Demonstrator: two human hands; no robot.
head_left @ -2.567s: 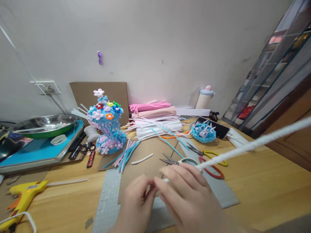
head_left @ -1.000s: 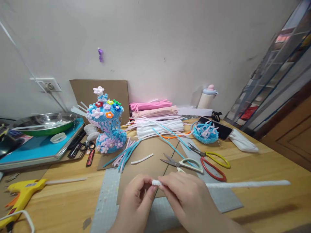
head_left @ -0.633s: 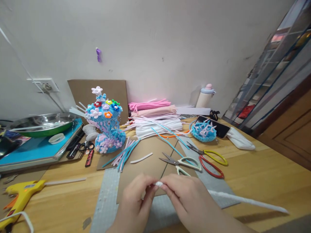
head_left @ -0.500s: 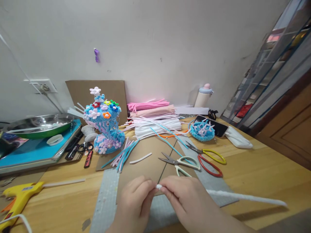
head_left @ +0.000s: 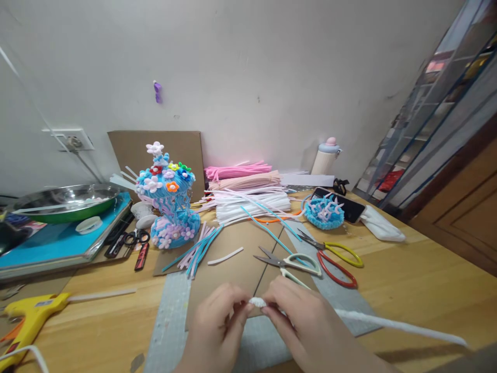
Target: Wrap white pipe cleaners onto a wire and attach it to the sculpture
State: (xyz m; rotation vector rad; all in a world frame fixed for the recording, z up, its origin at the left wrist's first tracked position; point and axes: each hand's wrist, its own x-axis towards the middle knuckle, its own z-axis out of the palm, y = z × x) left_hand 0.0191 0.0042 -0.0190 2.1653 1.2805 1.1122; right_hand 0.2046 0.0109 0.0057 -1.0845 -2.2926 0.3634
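Head cam: we've L hand (head_left: 218, 322) & R hand (head_left: 305, 317) pinching white coil (head_left: 257, 301) btwn 'em; looks part-done, straight tail (head_left: 404, 327) unwound right of R hand.

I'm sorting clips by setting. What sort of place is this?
Probably a craft desk, perhaps in a home: bundled white pipe cleaners, a yellow glue gun and pale-handled scissors lie on a wooden table set against a wall.

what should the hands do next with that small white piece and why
Perhaps bend the white piece slightly further: it curves between the left hand and right hand, while a long white strand beyond the right hand remains fairly straight.
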